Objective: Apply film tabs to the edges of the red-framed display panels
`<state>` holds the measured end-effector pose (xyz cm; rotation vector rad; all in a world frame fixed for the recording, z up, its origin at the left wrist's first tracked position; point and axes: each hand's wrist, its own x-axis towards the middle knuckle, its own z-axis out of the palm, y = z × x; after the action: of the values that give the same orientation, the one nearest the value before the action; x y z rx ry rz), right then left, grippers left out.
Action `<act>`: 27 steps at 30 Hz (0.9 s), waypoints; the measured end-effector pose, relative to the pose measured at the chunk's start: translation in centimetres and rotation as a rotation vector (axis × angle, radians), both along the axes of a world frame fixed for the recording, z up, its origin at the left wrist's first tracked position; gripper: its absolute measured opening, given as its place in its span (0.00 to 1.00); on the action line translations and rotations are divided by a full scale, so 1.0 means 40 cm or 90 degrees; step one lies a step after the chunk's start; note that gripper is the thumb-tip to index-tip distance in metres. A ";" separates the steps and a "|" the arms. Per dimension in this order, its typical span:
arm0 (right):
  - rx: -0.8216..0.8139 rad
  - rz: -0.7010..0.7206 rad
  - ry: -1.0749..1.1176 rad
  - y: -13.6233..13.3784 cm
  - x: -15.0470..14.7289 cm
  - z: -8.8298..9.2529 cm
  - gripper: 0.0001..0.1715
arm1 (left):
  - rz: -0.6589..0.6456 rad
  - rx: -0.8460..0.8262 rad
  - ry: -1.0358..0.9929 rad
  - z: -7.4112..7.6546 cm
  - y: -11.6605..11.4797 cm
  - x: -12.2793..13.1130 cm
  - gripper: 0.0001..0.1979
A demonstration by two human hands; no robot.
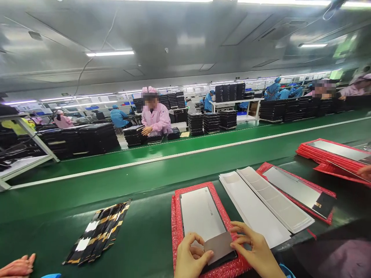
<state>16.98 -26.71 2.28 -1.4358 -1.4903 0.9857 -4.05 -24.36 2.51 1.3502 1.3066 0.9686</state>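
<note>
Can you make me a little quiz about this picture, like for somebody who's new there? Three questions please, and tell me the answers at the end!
1. Pick one: who holds the grey card?
A) just the left
B) just the right
C) both

2. True or false: in the picture, the black strips lie to the left of the panel under the card.

3. Fill in the missing colour: that panel lies on ____ wrap.

Key:
1. C: the left hand and the right hand both hold it.
2. True.
3. Red.
</note>
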 end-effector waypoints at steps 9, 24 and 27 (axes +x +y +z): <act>-0.042 0.037 0.015 -0.004 0.002 0.030 0.23 | -0.021 -0.023 0.044 -0.007 -0.003 0.001 0.12; -0.023 0.036 -0.067 -0.003 0.002 0.010 0.22 | -0.031 -0.028 0.060 -0.012 -0.003 -0.002 0.11; -0.023 0.041 -0.069 -0.006 0.002 0.011 0.22 | -0.029 -0.029 0.056 -0.013 -0.003 -0.001 0.11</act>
<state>17.06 -26.95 2.73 -1.4946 -1.6136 0.9916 -4.10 -24.49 1.97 1.3943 1.3499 0.8528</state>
